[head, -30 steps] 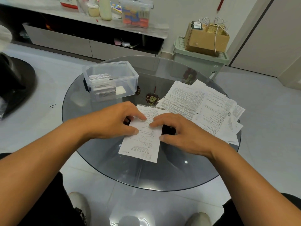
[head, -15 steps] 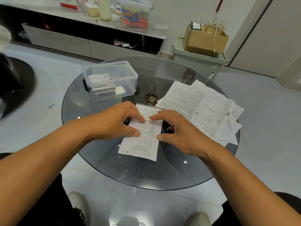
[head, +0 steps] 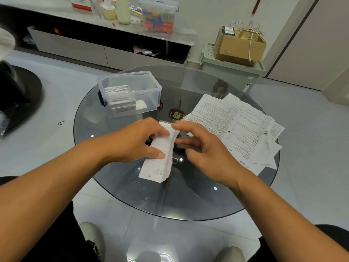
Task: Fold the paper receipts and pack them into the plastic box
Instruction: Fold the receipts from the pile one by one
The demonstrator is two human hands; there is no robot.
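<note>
The left hand (head: 136, 142) is pinning the receipt (head: 160, 157) with its thumb lying across the strip's left edge and its curled fingers closing on the upper part. The right hand (head: 204, 148) is lifting the far end with its forefinger tip touching the top of the paper, while its other fingers are hanging loosely curled beside the strip; whether its thumb is pinching from underneath cannot be told.

Half a second ago the receipt was lying flat under both hands. Now its right edge is rising off the glass and the upper half is curling over lengthwise, so the sheet is looking narrower and buckled. By my judgement the fold is just beginning: no crease is pressed in yet, and the paper is thin enough to skew if the edges are not being lined up.

The lower end of the receipt is resting on the round glass desk (head: 120, 188), near its front. Just beyond the right hand, a spread pile of unfolded papers (head: 236, 127) is waiting. At the far left of the desk the clear plastic box (head: 132, 91) is standing open, with several folded slips already stacked upright inside, so the task looks well short of done.
</note>
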